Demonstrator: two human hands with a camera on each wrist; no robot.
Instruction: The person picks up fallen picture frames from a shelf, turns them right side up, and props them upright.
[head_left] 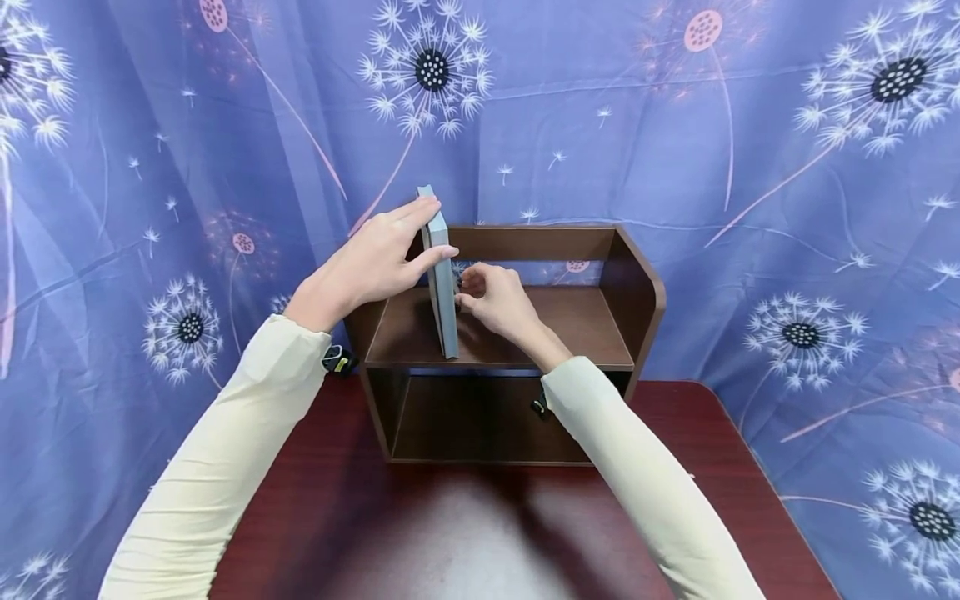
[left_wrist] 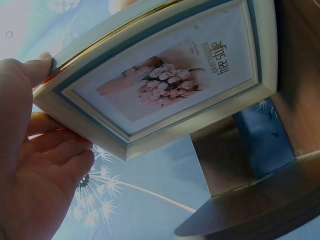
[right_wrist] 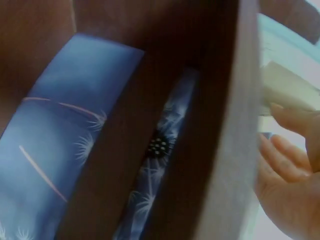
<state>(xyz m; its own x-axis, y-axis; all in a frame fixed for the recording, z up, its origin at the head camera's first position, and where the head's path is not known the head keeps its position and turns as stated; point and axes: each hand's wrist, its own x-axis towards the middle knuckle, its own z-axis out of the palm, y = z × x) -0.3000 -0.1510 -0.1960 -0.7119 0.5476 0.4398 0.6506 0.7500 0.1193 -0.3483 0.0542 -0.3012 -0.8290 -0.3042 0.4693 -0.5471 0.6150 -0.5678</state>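
Backdrop (head_left: 675,167): a blue cloth printed with dandelion heads hangs behind both hands and shows through the open back of the shelf unit.
Bench (head_left: 465,533): dark red wood, below and nearer the person than the fingers; it carries the shelf unit.
Shelf unit (head_left: 637,292): brown, two tiers, standing at the far edge of the bench; both hands work at its upper tier.
Picture frame (head_left: 442,283): pale frame with a gold inner line and a flower print, standing on edge on the upper shelf, between the two hands.
Left hand (head_left: 371,267): its fingers (left_wrist: 55,150) and thumb grasp the frame's upper left edge.
Right hand (head_left: 498,300): just right of the frame, at its back; fingers curled against it, but whether they grasp anything cannot be told.
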